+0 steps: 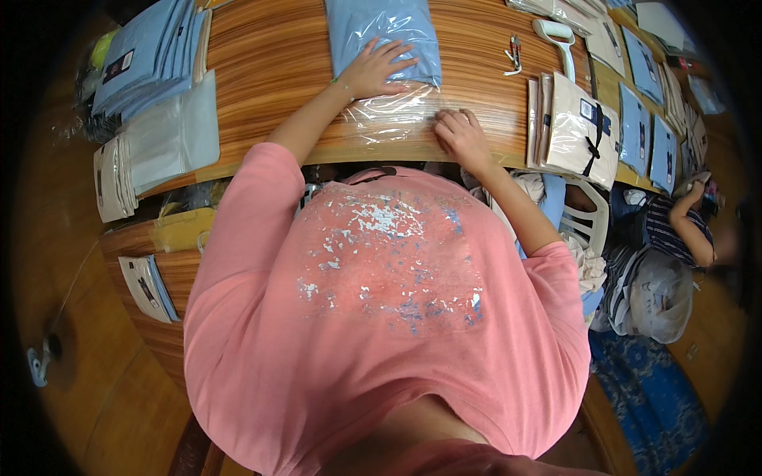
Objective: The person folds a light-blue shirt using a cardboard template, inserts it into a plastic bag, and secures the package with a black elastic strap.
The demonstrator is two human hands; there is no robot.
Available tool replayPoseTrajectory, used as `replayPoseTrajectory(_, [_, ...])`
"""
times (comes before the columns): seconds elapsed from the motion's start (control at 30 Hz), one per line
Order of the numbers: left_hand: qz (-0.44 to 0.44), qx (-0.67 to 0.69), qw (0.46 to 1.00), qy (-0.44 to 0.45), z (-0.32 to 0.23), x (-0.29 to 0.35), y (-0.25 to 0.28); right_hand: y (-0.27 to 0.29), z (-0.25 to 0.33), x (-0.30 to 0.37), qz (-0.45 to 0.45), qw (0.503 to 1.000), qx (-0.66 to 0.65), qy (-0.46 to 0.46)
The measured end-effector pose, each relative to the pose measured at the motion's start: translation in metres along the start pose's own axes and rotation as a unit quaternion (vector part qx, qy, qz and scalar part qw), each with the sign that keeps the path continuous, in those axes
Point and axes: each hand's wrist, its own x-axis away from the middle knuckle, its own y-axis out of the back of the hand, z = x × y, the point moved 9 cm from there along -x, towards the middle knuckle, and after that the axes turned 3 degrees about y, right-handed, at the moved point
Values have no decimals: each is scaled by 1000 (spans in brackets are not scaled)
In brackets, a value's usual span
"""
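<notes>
A folded light blue garment (382,32) lies in a clear plastic bag at the far middle of the wood-grained table. My left hand (375,73) rests flat on its near end, fingers spread. Toward me, the bag's loose clear flap (389,119) stretches over the tabletop, wrinkled and shiny. At the right edge of that flap, my right hand (464,141) is low on the table near its front edge. Its fingers are curled in, and whatever they may pinch is hidden under them.
Stacked bagged blue garments (147,55) and empty clear bags (178,127) sit at left. On the right are a white-handled roller (557,38), small red-handled snips (515,55) and beige packs (583,131) with a black ribbon. Another person (679,226) is at far right.
</notes>
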Motion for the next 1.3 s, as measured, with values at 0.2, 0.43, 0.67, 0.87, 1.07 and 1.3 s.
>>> replayPoseTrajectory(0.2, [-14,0,1000,-22,-6,0,6,-15,-12,26,33,998,-59,-18])
replayPoseTrajectory(0.43, [104,-4,993,-49,-36,24,16,-7,-17,42,1,978,-184,-95])
replayPoseTrajectory(0.67, [-5,193,981,25,-8,106,59,-28,-53,7,19,997,-71,18])
replayPoseTrajectory(0.87, [-43,142,987,62,-6,158,64,-41,-48,2,86,988,-66,109])
replayPoseTrajectory(1.07, [-59,128,990,15,-18,148,60,-42,-48,-2,102,983,-53,141])
replayPoseTrajectory(1.3, [-38,84,995,42,-20,152,44,-40,-46,0,128,980,-39,149])
